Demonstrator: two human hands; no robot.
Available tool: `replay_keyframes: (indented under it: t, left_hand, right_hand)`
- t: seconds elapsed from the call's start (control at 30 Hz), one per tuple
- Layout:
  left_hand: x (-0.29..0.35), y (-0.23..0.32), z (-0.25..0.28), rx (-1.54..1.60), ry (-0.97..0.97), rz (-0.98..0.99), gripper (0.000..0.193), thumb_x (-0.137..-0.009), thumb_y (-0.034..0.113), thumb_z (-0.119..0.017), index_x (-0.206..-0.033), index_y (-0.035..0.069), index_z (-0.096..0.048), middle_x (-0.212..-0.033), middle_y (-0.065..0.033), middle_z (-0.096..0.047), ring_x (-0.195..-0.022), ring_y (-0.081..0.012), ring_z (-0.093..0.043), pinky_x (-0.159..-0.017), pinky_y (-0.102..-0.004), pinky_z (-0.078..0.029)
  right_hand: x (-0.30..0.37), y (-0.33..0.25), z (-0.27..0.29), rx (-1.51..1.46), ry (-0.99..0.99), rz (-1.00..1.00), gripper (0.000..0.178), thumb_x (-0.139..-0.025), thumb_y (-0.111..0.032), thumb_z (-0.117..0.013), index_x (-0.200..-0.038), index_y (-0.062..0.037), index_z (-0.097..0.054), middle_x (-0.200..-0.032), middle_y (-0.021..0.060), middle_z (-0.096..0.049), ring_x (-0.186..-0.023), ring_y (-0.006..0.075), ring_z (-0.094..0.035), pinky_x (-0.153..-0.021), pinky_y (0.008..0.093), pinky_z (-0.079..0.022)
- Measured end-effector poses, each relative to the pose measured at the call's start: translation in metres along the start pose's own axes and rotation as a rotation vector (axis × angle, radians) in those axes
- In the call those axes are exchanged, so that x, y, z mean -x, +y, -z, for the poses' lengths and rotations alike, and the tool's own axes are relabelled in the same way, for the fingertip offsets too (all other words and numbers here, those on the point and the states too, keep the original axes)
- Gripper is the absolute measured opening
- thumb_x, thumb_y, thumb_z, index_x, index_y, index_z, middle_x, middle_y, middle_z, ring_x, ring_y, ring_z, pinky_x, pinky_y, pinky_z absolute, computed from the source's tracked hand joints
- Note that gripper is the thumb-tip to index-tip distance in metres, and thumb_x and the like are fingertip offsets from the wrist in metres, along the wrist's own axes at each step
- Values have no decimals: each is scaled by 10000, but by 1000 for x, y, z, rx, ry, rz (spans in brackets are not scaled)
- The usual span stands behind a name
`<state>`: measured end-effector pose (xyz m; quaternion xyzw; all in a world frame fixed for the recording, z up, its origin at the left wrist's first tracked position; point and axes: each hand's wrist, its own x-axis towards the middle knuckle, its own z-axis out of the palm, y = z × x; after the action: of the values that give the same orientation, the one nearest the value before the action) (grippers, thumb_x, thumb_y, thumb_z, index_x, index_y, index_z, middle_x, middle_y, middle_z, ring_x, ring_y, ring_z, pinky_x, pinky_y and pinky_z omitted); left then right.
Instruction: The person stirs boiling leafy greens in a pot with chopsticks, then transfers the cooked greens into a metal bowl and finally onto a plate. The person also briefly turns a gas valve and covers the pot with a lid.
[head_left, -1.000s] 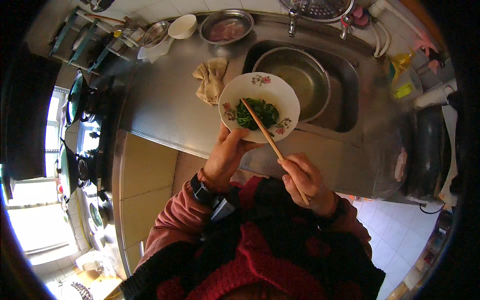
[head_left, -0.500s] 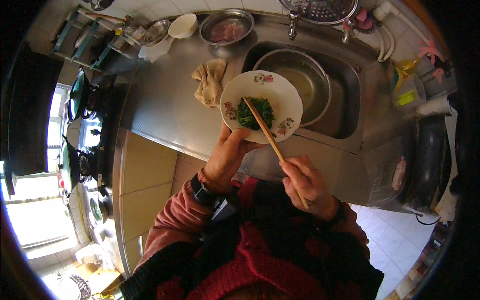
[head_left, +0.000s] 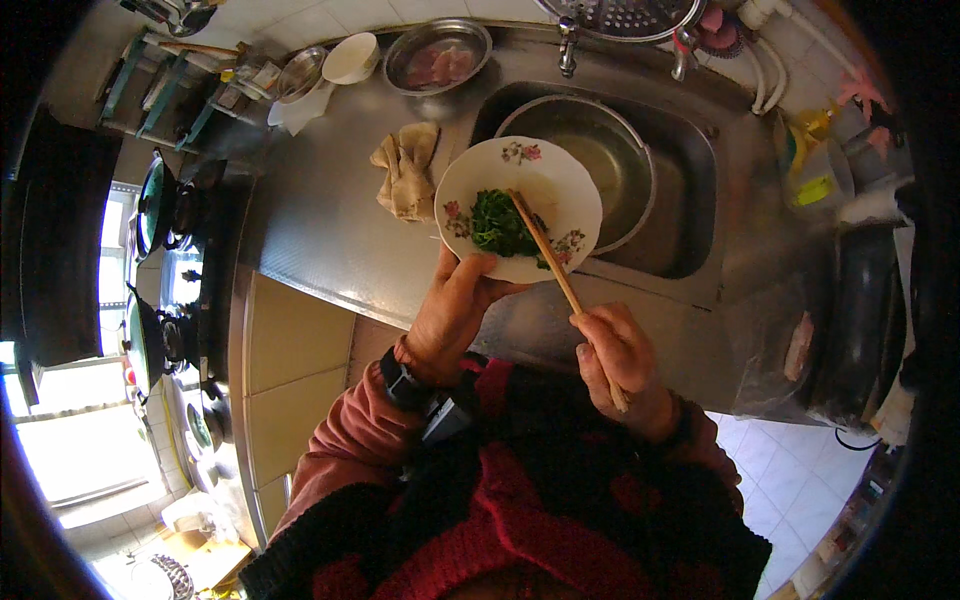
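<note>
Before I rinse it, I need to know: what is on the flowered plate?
Chopped greens lie on the plate, with chopsticks from the right hand resting in them. The left hand covers the plate's near rim; nothing under the greens shows.

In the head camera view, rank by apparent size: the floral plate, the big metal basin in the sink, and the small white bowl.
1. Metal basin and floral plate: look alike; the plate is nearer the camera, so unsure.
2. White bowl: smallest.

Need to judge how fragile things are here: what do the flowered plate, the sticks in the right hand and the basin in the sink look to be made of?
The round white flower-printed plate looks like glazed ceramic: glossy, with printed decals, though it could be melamine. The pair of tan chopsticks look like matte wood or bamboo. The round grey basin looks like stainless steel: a bright reflective rim.
</note>
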<state>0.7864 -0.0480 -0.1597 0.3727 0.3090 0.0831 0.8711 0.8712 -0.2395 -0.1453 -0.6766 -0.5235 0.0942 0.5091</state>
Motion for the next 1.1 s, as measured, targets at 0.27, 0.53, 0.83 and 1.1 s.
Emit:
replay_keyframes:
  t: [0.27,0.53,0.83,1.1]
  left_hand:
    - [-8,9,-14,-50,10,19,504,-836,31,-404,-1311,106,-251,-1194,-102,-462,-1040,-250,-519,-799,-381,-512]
    - [-20,14,-12,-298,56,56,496,-842,99,-446,-1306,123,-273,-1193,-110,-471,-994,-225,-554,-749,-332,-529]
    - [-46,33,-15,-580,-57,59,294,-868,103,-444,-1159,70,-426,-1192,-94,-386,-1025,-230,-525,-767,-344,-527]
    - [-55,50,-32,-779,-138,104,248,-858,87,-455,-1105,62,-468,-1171,-80,-391,-1008,-213,-537,-747,-334,-538]
  right_hand:
    - [-10,5,4,80,-148,102,343,-703,-20,-614,-1017,78,-516,-957,191,-498,-779,306,-536,-664,368,-481]
    - [-16,16,-13,163,-177,215,339,-670,-64,-611,-957,97,-528,-898,159,-506,-770,266,-523,-672,333,-481]
    - [-26,25,-20,126,-84,145,354,-649,-84,-602,-939,104,-526,-864,160,-498,-768,271,-519,-624,332,-480]
    - [-26,28,-23,31,6,99,290,-670,-11,-585,-934,94,-531,-916,183,-514,-766,306,-524,-661,351,-467]
